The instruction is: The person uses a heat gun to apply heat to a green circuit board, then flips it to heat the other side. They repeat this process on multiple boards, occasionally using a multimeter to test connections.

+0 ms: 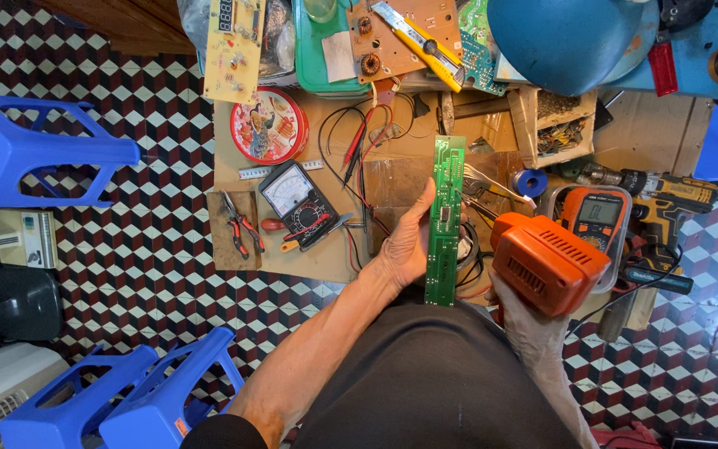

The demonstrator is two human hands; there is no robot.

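Black-clad lap up close, both forearms reaching out over it. Left hand [405, 249] clamped on a long green circuit board [445, 218], thumb along its left edge, board upright over the cardboard-covered floor. Right hand [533, 328] wrapped tight round the grip of an orange power tool [546, 262], just right of the board, not quite touching. Analog multimeter [301, 204] and red-handled pliers [238, 223] off to the left, orange digital meter [596, 214] behind the tool, round red tin [268, 126] farther up. Blue plastic stools [118, 403] lower left.
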